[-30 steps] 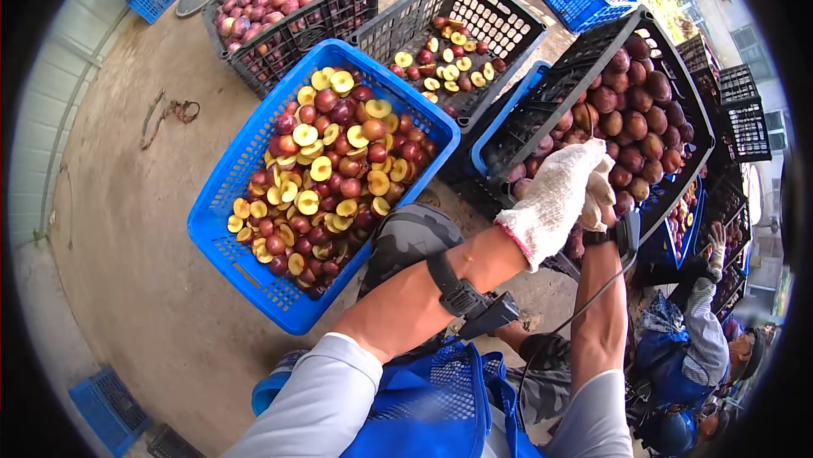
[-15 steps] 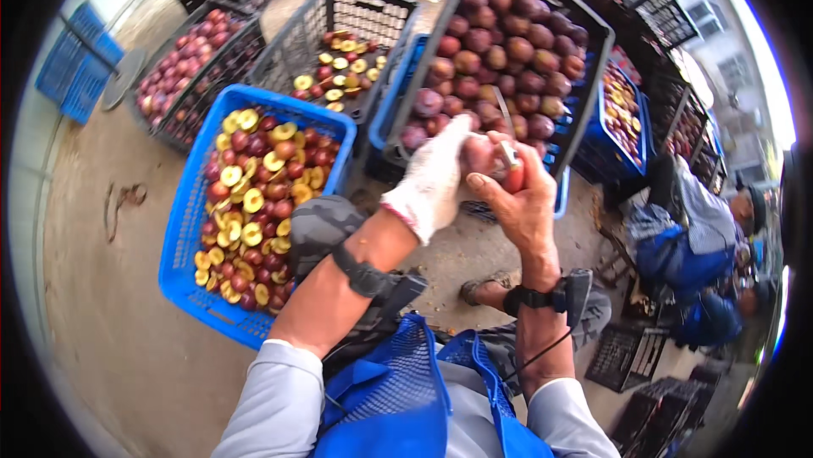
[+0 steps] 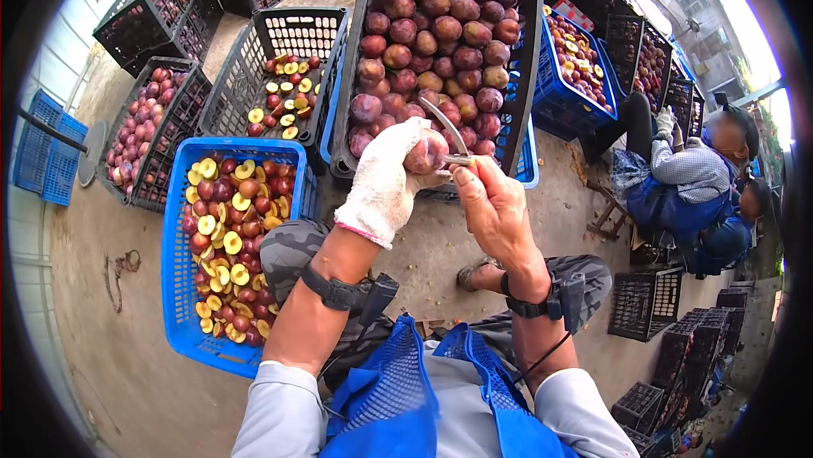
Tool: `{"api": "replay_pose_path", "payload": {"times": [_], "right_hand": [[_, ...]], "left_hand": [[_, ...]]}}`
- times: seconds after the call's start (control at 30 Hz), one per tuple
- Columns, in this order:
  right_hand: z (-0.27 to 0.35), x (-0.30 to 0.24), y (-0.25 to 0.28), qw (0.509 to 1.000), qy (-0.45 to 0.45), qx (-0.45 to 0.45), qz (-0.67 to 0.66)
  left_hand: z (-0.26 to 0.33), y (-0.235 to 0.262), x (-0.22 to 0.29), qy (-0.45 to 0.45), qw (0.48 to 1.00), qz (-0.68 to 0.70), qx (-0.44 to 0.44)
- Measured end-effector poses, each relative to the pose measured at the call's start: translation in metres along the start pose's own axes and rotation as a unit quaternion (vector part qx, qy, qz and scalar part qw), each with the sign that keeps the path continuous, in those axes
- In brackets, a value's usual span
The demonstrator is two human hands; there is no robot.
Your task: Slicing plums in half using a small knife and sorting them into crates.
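My left hand (image 3: 378,183), in a white knitted glove, is closed around a reddish-purple plum (image 3: 426,153). My bare right hand (image 3: 494,208) grips a knife with a curved metal blade (image 3: 447,123). The blade lies along the plum's right side, its tip pointing up and left; the handle is mostly covered by my fingers. Both hands are in front of a tilted black crate (image 3: 527,77) full of whole plums (image 3: 445,28). To the left, a blue crate (image 3: 176,280) holds halved plums (image 3: 233,242), several showing yellow cut faces.
A black crate (image 3: 222,77) with some plum halves stands behind the blue one. Farther left is another black crate (image 3: 188,132) of plums. At right, a blue crate (image 3: 559,102) holds cut fruit, and people (image 3: 690,174) sit beside stacked crates (image 3: 635,60).
The view has swung so the crates and hands appear farther left. The knife's curved blade now shows plainly against the plum; before, it pointed up and was blurred.
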State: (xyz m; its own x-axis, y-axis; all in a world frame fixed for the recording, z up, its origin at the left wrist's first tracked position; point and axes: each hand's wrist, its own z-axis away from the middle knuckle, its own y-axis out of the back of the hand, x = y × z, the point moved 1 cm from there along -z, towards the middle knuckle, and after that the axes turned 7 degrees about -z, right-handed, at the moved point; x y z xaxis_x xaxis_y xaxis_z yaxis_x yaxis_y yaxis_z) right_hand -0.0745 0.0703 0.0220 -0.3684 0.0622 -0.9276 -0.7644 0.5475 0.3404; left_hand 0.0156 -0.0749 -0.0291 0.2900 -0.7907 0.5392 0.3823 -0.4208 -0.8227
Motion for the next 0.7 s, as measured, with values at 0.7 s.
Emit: {"api": "replay_pose_path", "payload": {"times": [0.7], "right_hand": [[-0.004,0.026,-0.043,0.941,0.091,0.15,0.288]], "left_hand": [[-0.01,-0.008,-0.031,-0.194,0.967,-0.134,0.092]]}}
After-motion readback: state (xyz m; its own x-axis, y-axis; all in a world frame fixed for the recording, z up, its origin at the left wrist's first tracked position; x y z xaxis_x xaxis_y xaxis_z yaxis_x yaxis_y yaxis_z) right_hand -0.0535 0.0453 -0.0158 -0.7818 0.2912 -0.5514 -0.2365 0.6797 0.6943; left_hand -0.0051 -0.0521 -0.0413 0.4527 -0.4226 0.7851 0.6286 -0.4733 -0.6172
